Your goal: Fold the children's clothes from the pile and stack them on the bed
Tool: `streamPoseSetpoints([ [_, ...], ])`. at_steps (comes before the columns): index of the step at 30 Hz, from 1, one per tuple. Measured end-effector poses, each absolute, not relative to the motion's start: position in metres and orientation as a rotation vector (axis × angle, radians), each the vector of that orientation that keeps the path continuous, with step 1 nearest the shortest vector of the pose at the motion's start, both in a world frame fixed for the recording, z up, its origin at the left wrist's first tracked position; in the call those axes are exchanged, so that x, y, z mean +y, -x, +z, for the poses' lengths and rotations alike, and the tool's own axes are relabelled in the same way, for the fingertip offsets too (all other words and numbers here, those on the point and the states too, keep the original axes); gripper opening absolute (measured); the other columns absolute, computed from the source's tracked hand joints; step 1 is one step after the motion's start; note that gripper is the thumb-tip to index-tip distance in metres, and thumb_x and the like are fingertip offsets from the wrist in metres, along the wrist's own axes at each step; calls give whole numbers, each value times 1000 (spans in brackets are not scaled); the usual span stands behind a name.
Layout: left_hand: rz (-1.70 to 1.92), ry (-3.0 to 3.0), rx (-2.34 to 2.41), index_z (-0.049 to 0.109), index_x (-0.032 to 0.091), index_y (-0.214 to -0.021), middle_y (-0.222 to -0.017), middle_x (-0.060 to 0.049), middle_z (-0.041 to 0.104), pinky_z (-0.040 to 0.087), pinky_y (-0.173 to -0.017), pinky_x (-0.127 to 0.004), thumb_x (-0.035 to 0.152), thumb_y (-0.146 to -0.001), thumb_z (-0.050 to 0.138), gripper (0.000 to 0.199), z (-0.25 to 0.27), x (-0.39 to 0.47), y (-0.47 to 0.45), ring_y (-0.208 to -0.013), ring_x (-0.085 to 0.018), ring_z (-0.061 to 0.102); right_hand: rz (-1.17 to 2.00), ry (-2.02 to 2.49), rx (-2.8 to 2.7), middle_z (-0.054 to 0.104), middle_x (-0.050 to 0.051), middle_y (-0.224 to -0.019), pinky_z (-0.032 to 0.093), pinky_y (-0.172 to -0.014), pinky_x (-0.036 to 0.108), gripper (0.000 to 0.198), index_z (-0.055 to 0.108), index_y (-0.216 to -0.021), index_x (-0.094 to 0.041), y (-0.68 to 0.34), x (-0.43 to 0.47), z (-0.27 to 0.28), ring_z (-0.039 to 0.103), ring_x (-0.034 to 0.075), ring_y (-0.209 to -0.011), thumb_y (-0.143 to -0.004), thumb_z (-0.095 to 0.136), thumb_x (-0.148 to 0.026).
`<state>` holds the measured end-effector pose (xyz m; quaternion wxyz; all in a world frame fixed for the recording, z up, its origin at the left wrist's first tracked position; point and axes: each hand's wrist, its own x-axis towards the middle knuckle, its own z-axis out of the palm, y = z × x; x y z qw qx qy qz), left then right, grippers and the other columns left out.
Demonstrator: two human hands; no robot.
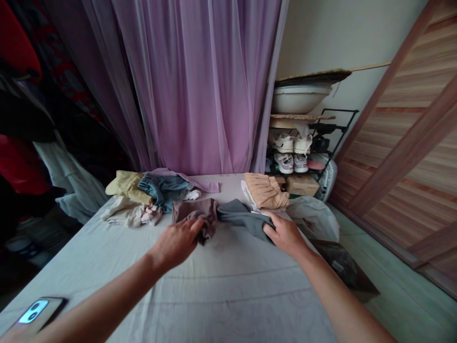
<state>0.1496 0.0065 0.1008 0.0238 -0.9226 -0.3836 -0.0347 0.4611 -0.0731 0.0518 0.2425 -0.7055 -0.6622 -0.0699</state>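
My left hand (178,243) is closed on the near edge of a brown garment (191,209) that lies bunched on the bed; its fingertips are partly hidden in the folds. My right hand (287,234) pinches the right end of a dark grey garment (239,214), which stretches flat between my hands and meets the brown one. Just behind my right hand sits a pile with a folded peach garment (266,190) on top. To the left of the brown garment lie blue denim (166,188), a yellow garment (128,186) and pale clothes (124,212).
The bed (228,286) has a pale sheet. A phone (41,312) lies at its near left corner. Purple curtains (200,95) hang behind. At the right stand a shoe rack (342,128) with shoes, a clear plastic bag (314,216) and a wooden door (403,143).
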Motion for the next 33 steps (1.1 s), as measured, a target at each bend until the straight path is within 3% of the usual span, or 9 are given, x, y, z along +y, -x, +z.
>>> streamPoseSetpoints([
  [4, 55, 2943, -1109, 54, 26, -130, -127, -11, 64, 54, -85, -39, 8, -81, 47, 54, 54, -30, -138, -107, -28, 64, -251, 2051, -1784, 75, 7, -88, 41, -65, 28, 33, 66, -110, -21, -452, -58, 82, 68, 23, -80, -88, 44, -32],
  [9, 90, 2971, -1072, 56, 26, -129, -125, -11, 64, 54, -86, -41, 9, -85, 43, 49, 35, -44, -136, -107, -28, 63, -407, 2213, -1699, 74, 10, -95, 40, -67, 30, 36, 65, -115, -20, -429, -41, 142, 67, 25, -84, -91, 43, -35],
  [14, -47, 3071, -1138, 45, 26, -141, -135, -11, 58, 47, -100, -43, 34, -81, 62, 64, 43, -46, -122, -119, -30, 57, -450, 2262, -1738, 74, 12, -97, 43, -70, 30, 37, 66, -111, -19, -403, -18, 201, 67, 25, -89, -91, 41, -39],
  [16, -159, 3086, -1204, 46, 23, -142, -130, -11, 62, 45, -101, -43, 48, -86, 57, 62, 52, -40, -116, -117, -29, 58, -468, 2289, -1758, 73, 13, -99, 43, -71, 30, 37, 66, -108, -18, -398, -9, 217, 67, 25, -90, -91, 41, -39],
  [20, -340, 3065, -1161, 53, 23, -138, -142, -12, 53, 29, -114, -51, 58, -94, 38, 58, 53, -16, -115, -134, -31, 44, -536, 2320, -1777, 72, 16, -103, 44, -74, 32, 38, 67, -108, -16, -395, 7, 239, 67, 26, -94, -89, 41, -39],
  [25, -148, 3315, -1331, 48, 32, -142, -152, -9, 43, 14, -115, -63, 56, -97, 31, 54, 19, 6, -120, -143, -33, 32, -657, 2236, -1685, 72, 17, -101, 43, -74, 32, 38, 66, -108, -15, -383, 15, 266, 66, 27, -92, -89, 42, -38],
  [29, -716, 3563, -1595, 62, 27, -130, -143, -8, 54, 16, -119, -50, 69, -90, 37, 64, 11, 20, -112, -140, -29, 39, -628, 2062, -1789, 73, 13, -97, 41, -71, 31, 36, 64, -114, -19, -347, 8, 249, 66, 27, -87, -91, 43, -36],
  [33, -1839, 3275, -2424, 65, 16, -123, -134, -15, 61, 43, -104, -41, 81, -76, 47, 82, 13, 37, -95, -124, -31, 56, -413, 1851, -2081, 73, 9, -96, 39, -70, 30, 27, 63, -110, -21, -295, -16, 166, 65, 23, -84, -92, 46, -30],
])
